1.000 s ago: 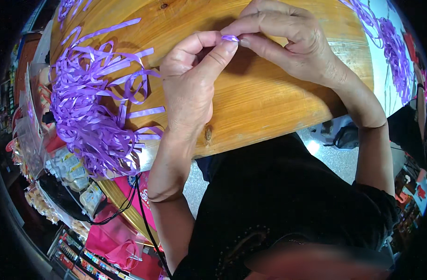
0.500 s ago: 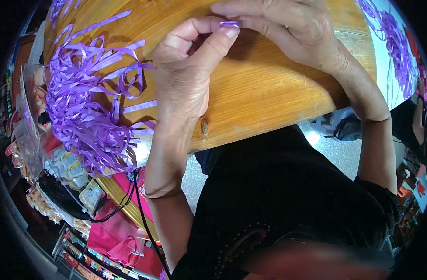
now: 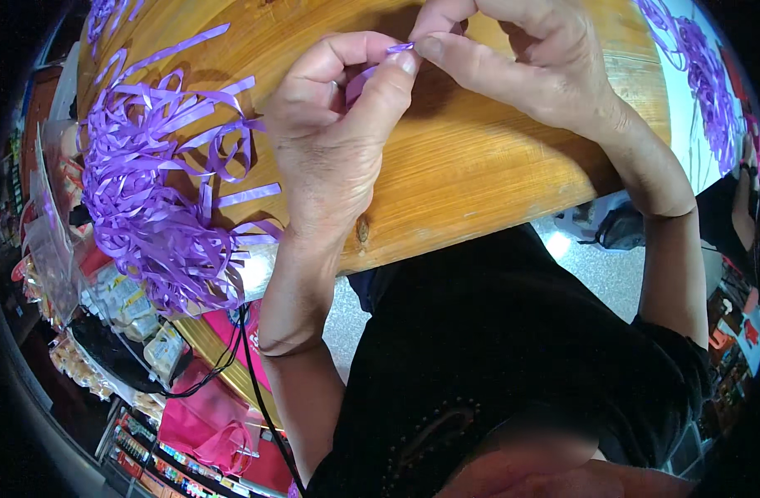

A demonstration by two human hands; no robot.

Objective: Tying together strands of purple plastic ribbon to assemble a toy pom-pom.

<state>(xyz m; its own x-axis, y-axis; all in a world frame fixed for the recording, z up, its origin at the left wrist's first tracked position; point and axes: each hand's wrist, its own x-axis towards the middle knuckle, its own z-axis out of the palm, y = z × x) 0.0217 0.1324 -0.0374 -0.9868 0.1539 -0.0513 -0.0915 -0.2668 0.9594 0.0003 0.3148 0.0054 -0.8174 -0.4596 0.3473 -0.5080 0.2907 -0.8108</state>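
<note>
Between the thumb and forefinger of my left hand [image 3: 334,124] is a narrow purple ribbon [image 3: 399,49], with part of it showing in the palm. My right hand [image 3: 529,70] meets it from the right, thumb and forefinger pinched at the ribbon's end. Both hands are over the wooden table [image 3: 479,158], near the top of the view. A large tangled heap of purple ribbons [image 3: 151,187] lies on the table to the left of my left hand, with several loose ends reaching toward my wrist.
More purple ribbons [image 3: 705,87] hang over a white surface at the far right. Left of the table are plastic-wrapped goods [image 3: 122,299] and a pink bag [image 3: 201,419]. Black cables [image 3: 245,349] run down beside my left forearm. A black bag [image 3: 622,228] sits beyond the table edge.
My right hand has turned, and its thumb and forefinger have closed on the ribbon's end beside my left fingertips. More of the ribbon now shows inside my left hand.
</note>
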